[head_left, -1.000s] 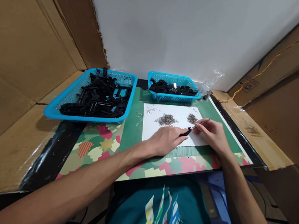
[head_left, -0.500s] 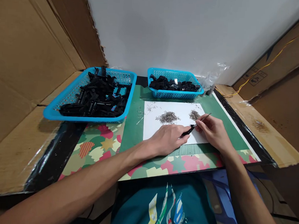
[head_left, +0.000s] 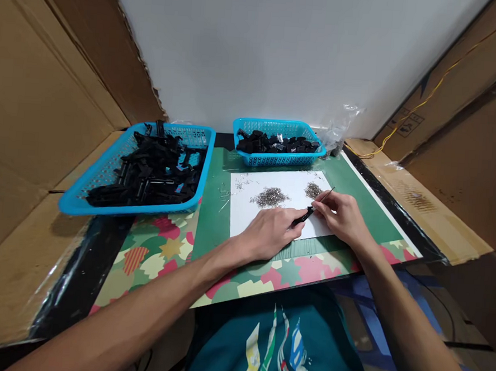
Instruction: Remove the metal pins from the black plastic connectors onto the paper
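Observation:
My left hand is closed on a small black plastic part, gripping it between thumb and fingers over the white sheet. A thin pointed tool, perhaps tweezers, is pinched in my right hand. The right fingertips meet the far end of the black part; what they touch there is too small to make out. Behind my hands, a larger pile of tiny metal pieces and a smaller pile of tiny metal pieces lie on the sheet.
On the left stands a large blue basket heaped with black plastic parts. A smaller blue basket with black pieces is at the back, beside a clear plastic bag. Cardboard walls flank the green-topped table.
The whole view has shifted slightly, so the table and baskets appear further left. Both hands keep their grips, with the black part and the thin tool still meeting.

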`<state>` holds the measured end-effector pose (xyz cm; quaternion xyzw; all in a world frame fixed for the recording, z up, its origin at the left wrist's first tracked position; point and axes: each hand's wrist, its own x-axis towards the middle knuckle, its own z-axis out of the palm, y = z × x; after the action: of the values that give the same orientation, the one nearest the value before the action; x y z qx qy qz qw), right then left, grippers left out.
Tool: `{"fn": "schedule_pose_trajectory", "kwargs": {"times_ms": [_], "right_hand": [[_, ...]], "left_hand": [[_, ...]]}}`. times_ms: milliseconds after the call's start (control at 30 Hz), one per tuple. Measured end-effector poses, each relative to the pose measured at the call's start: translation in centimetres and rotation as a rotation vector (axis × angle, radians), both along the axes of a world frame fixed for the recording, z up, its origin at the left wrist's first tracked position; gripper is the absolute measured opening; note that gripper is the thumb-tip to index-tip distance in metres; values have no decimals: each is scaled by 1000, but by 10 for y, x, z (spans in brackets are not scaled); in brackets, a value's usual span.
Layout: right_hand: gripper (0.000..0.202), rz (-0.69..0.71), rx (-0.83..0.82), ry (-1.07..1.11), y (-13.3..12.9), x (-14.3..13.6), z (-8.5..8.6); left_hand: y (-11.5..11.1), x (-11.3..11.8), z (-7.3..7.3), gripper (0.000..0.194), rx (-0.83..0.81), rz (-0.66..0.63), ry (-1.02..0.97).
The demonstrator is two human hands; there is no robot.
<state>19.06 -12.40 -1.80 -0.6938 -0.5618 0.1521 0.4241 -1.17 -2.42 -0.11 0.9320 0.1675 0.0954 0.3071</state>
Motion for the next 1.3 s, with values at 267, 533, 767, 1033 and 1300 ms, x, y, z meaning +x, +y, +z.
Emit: {"fn": "schedule_pose_trajectory", "kwargs": {"times_ms": [267,533,767,1033,1300], "right_hand": [[39,-77,88,155,-1,-10,-12],[31,80,65,7,13,-23,-28],[33,145,44,-14,15,-20,-34],[37,165,48,-3,8,-20,-25],[44,140,91,-61,-2,-13,-30]], "left_hand": [[12,-14,11,34,-5,95,-280],[129,5,90,38,339,492,-160],[207,55,107,27,282,494,100],[222,52,90,62,149,412,235],[244,-26,120,43,160,441,251]]}}
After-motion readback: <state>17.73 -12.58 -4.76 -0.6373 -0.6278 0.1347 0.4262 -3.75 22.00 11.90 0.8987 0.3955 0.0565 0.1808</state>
